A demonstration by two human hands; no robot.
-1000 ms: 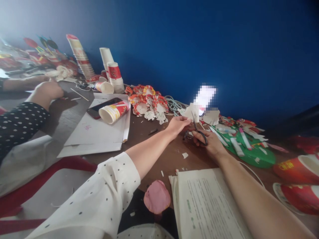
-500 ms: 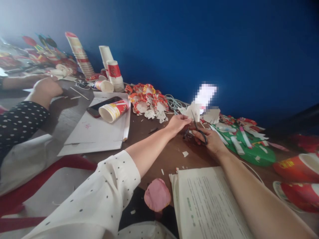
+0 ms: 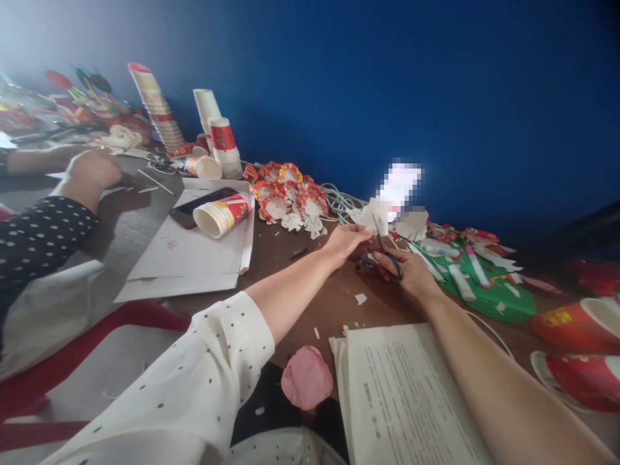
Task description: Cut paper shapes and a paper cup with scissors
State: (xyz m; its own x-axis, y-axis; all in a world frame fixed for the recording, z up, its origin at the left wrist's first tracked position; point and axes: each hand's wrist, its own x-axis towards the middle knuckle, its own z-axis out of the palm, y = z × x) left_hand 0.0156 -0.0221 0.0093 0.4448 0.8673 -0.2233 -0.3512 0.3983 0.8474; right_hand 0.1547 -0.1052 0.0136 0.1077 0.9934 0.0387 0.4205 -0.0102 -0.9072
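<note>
A thin, flat piece of white paper (image 3: 379,216) with an uneven outline is standing upright over the brown bench (image 3: 334,294), in front of the blue wall (image 3: 484,116). Crinkled red and white paper flowers (image 3: 290,194) are lying heaped to its left, and a flat, round green sheet (image 3: 513,309) is lying to its right under paper scraps.

The left hand (image 3: 347,241) is pinching the paper's lower edge between thumb and fingers. The right hand (image 3: 411,274) is curling around the dark loops of metal scissors (image 3: 396,265), whose blades are reaching the paper; whether they are biting into it cannot be told.

One pink paper disc (image 3: 307,379) is lying near the body, beside one printed booklet (image 3: 400,387). Two red cups (image 3: 564,326) are lying at far right, and one phone (image 3: 186,212) is resting on a white folder (image 3: 169,258).
</note>
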